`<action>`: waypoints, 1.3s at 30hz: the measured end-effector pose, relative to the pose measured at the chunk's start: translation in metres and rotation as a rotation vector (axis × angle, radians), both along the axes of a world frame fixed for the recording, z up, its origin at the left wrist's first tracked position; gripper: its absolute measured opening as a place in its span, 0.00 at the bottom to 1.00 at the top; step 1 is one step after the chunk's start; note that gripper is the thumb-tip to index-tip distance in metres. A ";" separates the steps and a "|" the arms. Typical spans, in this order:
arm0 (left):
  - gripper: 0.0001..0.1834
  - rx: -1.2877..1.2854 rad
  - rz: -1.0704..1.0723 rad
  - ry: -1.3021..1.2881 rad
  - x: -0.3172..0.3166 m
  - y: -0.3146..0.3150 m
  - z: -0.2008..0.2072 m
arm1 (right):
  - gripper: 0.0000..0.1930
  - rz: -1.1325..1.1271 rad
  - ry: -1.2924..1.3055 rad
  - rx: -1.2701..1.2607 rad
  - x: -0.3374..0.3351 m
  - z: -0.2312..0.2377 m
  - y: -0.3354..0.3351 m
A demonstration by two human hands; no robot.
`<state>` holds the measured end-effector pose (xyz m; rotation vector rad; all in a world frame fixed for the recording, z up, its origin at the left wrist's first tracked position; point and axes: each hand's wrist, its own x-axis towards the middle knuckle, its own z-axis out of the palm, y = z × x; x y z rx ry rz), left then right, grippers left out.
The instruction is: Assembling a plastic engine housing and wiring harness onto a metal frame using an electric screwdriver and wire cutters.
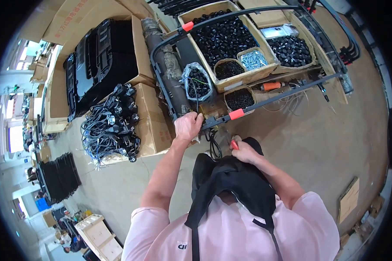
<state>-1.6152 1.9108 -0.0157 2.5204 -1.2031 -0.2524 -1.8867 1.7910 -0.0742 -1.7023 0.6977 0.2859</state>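
Trainee: Frame location and hand state?

Instructor: The black frame [274,100] extends over the parts boxes in front of the person. Left hand [188,126]: fingers curled closed at the frame's near left corner; whether they enclose the bar, a cable or both cannot be told. Right hand [244,152]: fingers closed around the handle of a red-handled tool [234,144], nearer the body. The tool head shows too little to identify.

Trainee: Reason for this arrangement?

Instructor: By judgement, the left hand steadies the corner and leaves the right free for the tool. The wrapped pipe [172,65] along the frame's left side probably acts as padding. Open-topped containers presumably shorten the reach: silver screws [253,59] sit apart from the black caps [217,39], likely to prevent mixing. Farther left, corded plugs [111,126] are heaped beside and against a brown carton [150,117], cords trailing.

Trainee: Markings?

Instructor: Printed characters run along the large carton flap [91,19] at upper left. Dark lettering appears on the chest of the pink shirt [230,230]. Neither is transcribed.
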 end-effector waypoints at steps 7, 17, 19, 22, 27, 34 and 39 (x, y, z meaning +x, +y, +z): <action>0.22 0.074 0.075 -0.003 -0.008 -0.015 0.001 | 0.11 -0.202 0.110 -0.180 0.071 -0.098 -0.028; 0.20 0.020 0.106 0.014 -0.013 -0.008 0.003 | 0.08 -0.583 0.251 0.444 0.117 -0.176 -0.008; 0.20 -0.047 0.086 -0.007 -0.015 -0.019 0.007 | 0.07 -0.752 -0.002 0.870 0.110 -0.220 -0.035; 0.20 -0.003 0.088 -0.011 -0.009 -0.008 0.013 | 0.12 -0.558 0.163 1.021 0.119 -0.238 -0.038; 0.20 0.005 0.123 0.023 -0.007 -0.007 0.013 | 0.18 -0.588 0.098 0.948 0.125 -0.208 -0.030; 0.27 -0.314 0.288 0.266 -0.008 -0.001 0.028 | 0.13 -0.475 0.399 0.577 0.085 -0.147 -0.055; 0.16 -0.764 0.333 0.077 0.075 0.003 0.134 | 0.15 -0.425 0.356 0.471 -0.001 -0.103 -0.103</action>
